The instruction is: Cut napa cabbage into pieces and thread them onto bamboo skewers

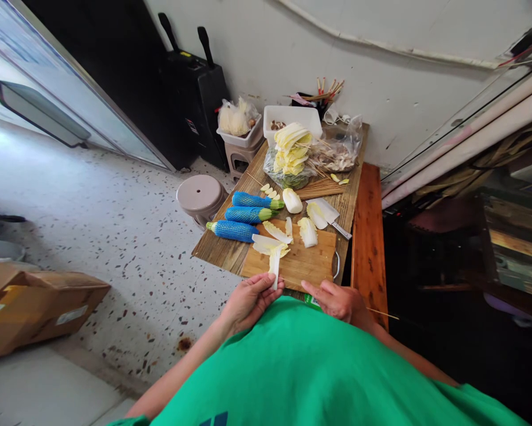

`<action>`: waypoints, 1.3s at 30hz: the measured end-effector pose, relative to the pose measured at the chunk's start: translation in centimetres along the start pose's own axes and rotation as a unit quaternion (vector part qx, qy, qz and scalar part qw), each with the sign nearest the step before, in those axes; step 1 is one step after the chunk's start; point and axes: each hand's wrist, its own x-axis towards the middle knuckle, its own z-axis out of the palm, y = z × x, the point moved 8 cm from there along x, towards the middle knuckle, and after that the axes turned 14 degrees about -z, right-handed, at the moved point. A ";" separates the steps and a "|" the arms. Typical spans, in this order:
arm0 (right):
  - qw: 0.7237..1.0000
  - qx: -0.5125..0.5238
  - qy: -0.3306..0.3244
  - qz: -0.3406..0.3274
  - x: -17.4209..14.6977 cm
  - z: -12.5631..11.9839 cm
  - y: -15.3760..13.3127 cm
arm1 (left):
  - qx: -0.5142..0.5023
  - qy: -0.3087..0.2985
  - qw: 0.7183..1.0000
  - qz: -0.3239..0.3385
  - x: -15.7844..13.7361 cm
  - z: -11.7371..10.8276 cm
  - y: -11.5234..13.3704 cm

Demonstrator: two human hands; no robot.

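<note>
Near the front edge of the wooden cutting board [310, 266], my left hand [250, 299] pinches a pale napa cabbage leaf strip [274, 264]. My right hand [337, 300] is closed around a thin bamboo skewer [383, 313], whose back end sticks out to the right; the index finger points toward the leaf. Loose cabbage leaves [270, 244] lie on the board's left side. A cut cabbage chunk [308, 232] rests at its far edge, and another cabbage piece [292, 200] sits beyond. Behind them lies a cleaver [330, 212] with a leaf on its blade.
Blue-netted zucchini [234, 231] lie left of the board. Farther back are bamboo skewers [319, 188], stacked cabbage leaves [290, 148], a white tub [292, 115] and a plastic bag [337, 154]. A round stool [199, 192] stands left; a wooden bench [367, 236] runs along the right.
</note>
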 end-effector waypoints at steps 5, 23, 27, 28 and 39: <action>1.000 0.000 -0.002 -0.012 -0.1 -0.5 -0.2 | 0.012 0.014 1.000 0.004 -0.2 0.0 -0.1; 1.000 0.021 0.011 -0.010 -0.8 -0.8 -0.4 | 0.041 -0.010 0.999 -0.007 -0.1 0.8 -0.9; 0.999 0.031 0.015 -0.011 -0.8 -0.6 -0.4 | 0.040 -0.004 0.999 -0.012 -0.1 0.9 -0.9; 0.999 0.035 0.017 -0.010 -0.8 -0.6 -0.4 | 0.042 -0.003 0.999 -0.013 -0.1 0.9 -0.9; 0.999 0.033 0.028 -0.007 -0.2 -1.1 -0.6 | 0.021 -0.014 1.000 0.003 -0.1 0.9 -1.0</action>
